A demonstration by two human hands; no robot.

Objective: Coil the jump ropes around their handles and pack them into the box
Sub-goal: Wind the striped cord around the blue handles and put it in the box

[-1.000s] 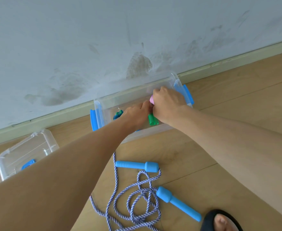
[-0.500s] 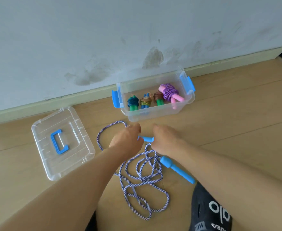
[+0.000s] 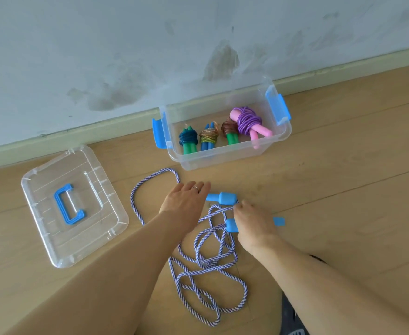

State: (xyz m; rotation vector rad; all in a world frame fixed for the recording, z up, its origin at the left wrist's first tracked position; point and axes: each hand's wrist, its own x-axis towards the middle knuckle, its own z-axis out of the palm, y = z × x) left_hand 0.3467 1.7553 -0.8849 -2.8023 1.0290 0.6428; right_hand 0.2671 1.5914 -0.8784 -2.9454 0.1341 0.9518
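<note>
Loose rope (image 3: 206,259), floor; box (image 3: 225,155) holds four coiled.
Left hand (image 3: 184,201) flat, fingers straight, on one handle (image 3: 222,197); right hand (image 3: 254,224) apparently curled round the other (image 3: 279,221).

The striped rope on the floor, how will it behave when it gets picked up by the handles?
The striped rope lies in loose, overlapping loops, so it is probably floppy and may snag. Its blue handles look rigid and round, so they might roll.
</note>
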